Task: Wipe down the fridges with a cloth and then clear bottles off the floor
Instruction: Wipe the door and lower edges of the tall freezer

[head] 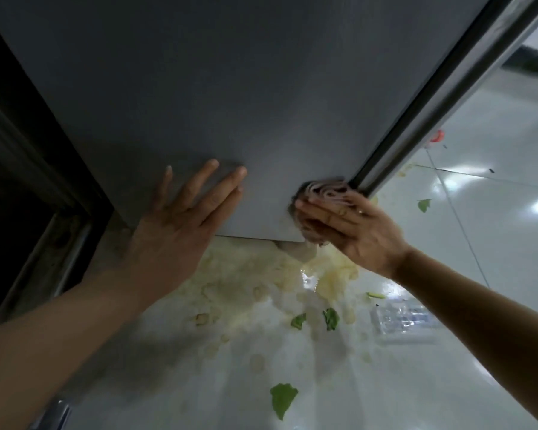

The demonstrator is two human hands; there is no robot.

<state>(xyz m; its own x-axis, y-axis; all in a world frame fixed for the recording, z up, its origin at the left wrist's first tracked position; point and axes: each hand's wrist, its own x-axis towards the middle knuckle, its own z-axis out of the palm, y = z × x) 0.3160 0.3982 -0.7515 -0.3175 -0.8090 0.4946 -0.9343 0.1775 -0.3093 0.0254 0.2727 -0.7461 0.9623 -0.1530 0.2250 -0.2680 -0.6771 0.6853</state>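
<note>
The wiping step is in hand. The right hand (351, 226) presses a bunched pinkish cloth (322, 193) flat against the bottom corner of the grey fridge (230, 88), just beside its dark edge strip (416, 94), fingers laid together over the wad. The left hand (180, 212) is spread open, palm on the same panel, bracing and holding nothing. Below, the floor (494, 212) is smeared with a yellowish spill (261, 274) and scattered green leaves. A clear, blurred thing at the right, probably a bottle (401, 318), lies on its side, well apart from both hands. Next, I judge, the cloth should sweep along the lower edge before the bottle is picked up.
</note>
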